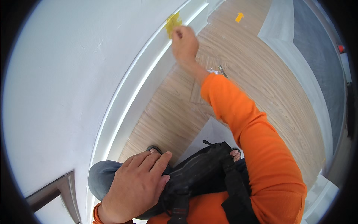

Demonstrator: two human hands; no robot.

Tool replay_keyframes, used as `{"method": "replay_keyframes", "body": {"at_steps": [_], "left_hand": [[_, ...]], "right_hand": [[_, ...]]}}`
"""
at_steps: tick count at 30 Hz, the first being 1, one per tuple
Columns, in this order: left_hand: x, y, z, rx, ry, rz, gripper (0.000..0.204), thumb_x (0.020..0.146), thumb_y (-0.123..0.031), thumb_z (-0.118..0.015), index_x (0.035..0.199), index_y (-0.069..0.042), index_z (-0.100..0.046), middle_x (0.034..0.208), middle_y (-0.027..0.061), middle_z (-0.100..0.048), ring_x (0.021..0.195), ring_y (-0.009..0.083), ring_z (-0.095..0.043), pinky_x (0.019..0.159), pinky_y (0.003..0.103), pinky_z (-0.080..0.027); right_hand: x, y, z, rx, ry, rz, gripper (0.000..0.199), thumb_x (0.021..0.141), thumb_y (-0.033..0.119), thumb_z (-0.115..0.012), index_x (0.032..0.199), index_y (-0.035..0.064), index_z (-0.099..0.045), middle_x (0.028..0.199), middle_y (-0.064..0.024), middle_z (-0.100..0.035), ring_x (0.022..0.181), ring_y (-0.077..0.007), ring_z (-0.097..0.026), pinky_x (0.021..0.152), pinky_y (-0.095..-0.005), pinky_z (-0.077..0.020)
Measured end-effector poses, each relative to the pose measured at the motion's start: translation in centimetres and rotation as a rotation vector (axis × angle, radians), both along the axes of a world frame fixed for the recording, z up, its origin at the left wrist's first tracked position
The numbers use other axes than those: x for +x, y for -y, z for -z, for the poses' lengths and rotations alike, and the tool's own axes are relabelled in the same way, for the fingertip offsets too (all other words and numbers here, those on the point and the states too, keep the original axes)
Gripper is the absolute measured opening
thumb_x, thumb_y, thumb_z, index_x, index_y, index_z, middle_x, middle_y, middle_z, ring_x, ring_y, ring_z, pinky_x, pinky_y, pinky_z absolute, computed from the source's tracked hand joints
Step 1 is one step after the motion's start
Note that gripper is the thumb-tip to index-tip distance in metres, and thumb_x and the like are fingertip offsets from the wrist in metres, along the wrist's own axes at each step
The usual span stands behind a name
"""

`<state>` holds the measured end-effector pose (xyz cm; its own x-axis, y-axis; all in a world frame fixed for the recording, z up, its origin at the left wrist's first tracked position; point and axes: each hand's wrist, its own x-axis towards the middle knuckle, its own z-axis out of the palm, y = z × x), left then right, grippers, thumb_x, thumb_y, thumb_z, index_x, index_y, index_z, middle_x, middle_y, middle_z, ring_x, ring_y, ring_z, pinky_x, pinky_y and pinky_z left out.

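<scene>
My right hand (185, 44) reaches out to a white ledge (128, 91) along the wall. Its fingers are curled closed beside a yellow patch (173, 23) on the ledge, slightly smeared by motion. Whatever they pinch, if anything, is hidden. The patch has uneven edges; whether it is paint, filler or a stuck-on piece I cannot tell. My left hand (138, 183) lies on my bent knee (100, 175), palm down, with fingers stretched out and nothing in them.
A small metallic tool (222, 71) lies on the wood-patterned floor (257, 74), partly behind my sleeve. Beyond it are an orange arrow (239, 17) and grey sheeting (313, 48). A black bag (201, 164) hangs at my front. A brown frame (67, 190) is low on the left.
</scene>
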<state>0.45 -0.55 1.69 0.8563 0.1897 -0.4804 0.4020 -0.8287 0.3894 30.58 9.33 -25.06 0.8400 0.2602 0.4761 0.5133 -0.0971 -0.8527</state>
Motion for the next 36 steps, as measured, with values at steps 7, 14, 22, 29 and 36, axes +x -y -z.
{"method": "replay_keyframes", "body": {"at_steps": [7, 14, 22, 29, 36], "left_hand": [[0.3, 0.5, -0.8, -0.011, -0.004, -0.005, 0.061, 0.086, -0.015, -0.079, 0.142, -0.007, -0.06, 0.125, 0.0125, -0.071, 0.12, 0.0337, -0.066, 0.103, 0.044, -0.052], [0.1, 0.1, -0.5, 0.001, -0.018, -0.001, 0.058, 0.087, -0.016, -0.078, 0.141, -0.007, -0.061, 0.128, 0.0125, -0.071, 0.122, 0.0332, -0.065, 0.105, 0.044, -0.052], [0.0, 0.6, -0.2, 0.011, 0.007, 0.015, 0.058, 0.087, -0.017, -0.079, 0.141, -0.007, -0.061, 0.132, 0.0139, -0.069, 0.124, 0.0333, -0.065, 0.107, 0.044, -0.051], [-0.3, 0.2, -0.3, -0.015, -0.002, 0.012, 0.056, 0.088, -0.017, -0.078, 0.14, -0.006, -0.061, 0.132, 0.0145, -0.069, 0.123, 0.0329, -0.065, 0.107, 0.044, -0.051], [-0.9, -0.1, -0.5, -0.014, -0.007, -0.012, 0.056, 0.088, -0.018, -0.078, 0.14, -0.007, -0.061, 0.131, 0.0149, -0.069, 0.123, 0.0329, -0.065, 0.107, 0.044, -0.051]], "right_hand": [[1.9, 0.1, -1.2, 0.009, -0.107, 0.085, 0.005, 0.095, 0.014, -0.073, 0.097, 0.0116, -0.07, 0.096, -0.0062, -0.068, 0.086, -0.026, -0.067, 0.075, -0.0398, -0.0533], [-3.1, 0.7, -1.1, -0.063, 0.055, -0.161, 0.004, 0.094, 0.011, -0.072, 0.097, 0.0107, -0.071, 0.097, -0.0064, -0.066, 0.081, -0.0256, -0.067, 0.073, -0.0387, -0.0544], [6.3, 2.4, -3.2, -0.019, 0.362, -0.041, 0.015, 0.09, 0.005, -0.073, 0.102, 0.0121, -0.078, 0.096, -0.0068, -0.065, 0.081, -0.0233, -0.068, 0.071, -0.036, -0.0557], [7.4, 1.8, -6.1, -0.186, 0.552, -0.134, 0.012, 0.093, 0.008, -0.074, 0.103, 0.0094, -0.08, 0.096, -0.0068, -0.067, 0.081, -0.0229, -0.068, 0.073, -0.0349, -0.0562], [2.7, 2.3, -6.0, -0.19, 0.493, -0.314, 0.01, 0.095, 0.015, -0.071, 0.101, 0.0109, -0.078, 0.099, -0.0073, -0.065, 0.089, -0.0277, -0.07, 0.078, -0.0411, -0.0581]]}}
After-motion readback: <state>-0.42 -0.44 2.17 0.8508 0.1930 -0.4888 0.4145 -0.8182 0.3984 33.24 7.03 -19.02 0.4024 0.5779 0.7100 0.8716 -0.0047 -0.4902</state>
